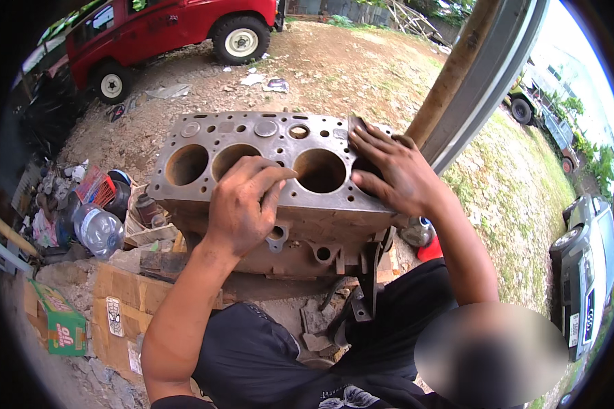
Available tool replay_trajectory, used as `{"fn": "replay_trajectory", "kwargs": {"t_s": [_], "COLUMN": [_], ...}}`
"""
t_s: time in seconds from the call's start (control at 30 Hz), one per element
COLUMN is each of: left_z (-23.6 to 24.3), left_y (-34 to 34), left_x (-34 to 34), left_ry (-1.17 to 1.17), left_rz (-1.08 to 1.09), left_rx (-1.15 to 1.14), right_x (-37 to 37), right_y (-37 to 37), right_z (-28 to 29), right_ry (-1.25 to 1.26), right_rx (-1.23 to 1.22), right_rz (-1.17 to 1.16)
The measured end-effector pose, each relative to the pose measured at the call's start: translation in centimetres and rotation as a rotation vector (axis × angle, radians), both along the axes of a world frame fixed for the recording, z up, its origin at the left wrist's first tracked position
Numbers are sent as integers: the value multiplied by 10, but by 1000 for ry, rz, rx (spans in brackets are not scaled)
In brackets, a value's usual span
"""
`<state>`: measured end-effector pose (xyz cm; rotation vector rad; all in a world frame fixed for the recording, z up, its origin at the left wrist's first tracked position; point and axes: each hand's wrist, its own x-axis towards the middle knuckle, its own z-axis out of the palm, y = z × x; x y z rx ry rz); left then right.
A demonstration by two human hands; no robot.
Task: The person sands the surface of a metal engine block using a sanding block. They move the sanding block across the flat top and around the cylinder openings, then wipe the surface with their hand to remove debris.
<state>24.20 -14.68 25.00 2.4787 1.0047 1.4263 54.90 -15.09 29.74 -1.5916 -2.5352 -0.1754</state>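
Observation:
A grey metal engine block (300, 199) stands in front of me, its flat top face turned up with several round cylinder bores. My left hand (242, 201) rests at the near edge of that face, between the two middle bores. Its fingers are bent and the thumb is apart, with nothing visible in them. At the right end, my right hand (402, 174) presses flat on the top, partly covering the last bore. Under its fingertips lies a dark flat piece (356, 125), perhaps sandpaper; most of it is hidden.
A wooden post (450, 71) rises just past the block's right end. To the left lie a clear plastic jug (99, 230), a red basket (97, 185), cardboard (116, 283) and a green box (63, 320). A red vehicle (164, 31) and a grey car (583, 273) stand farther off.

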Motion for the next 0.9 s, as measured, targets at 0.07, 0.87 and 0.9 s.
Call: {"fn": "replay_trajectory", "kwargs": {"t_s": [0.07, 0.87, 0.9], "left_z": [4, -14, -12], "left_y": [2, 28, 26], "left_x": [-4, -61, -67], "left_ry": [6, -106, -71], "left_rz": [-10, 498, 513], "left_rx": [10, 96, 117], "right_x": [1, -18, -29], "right_y": [6, 42, 47], "right_z": [-1, 3, 7], "right_ry": [11, 89, 144], "right_rx": [-20, -181, -227], "right_rz": [8, -162, -171]}}
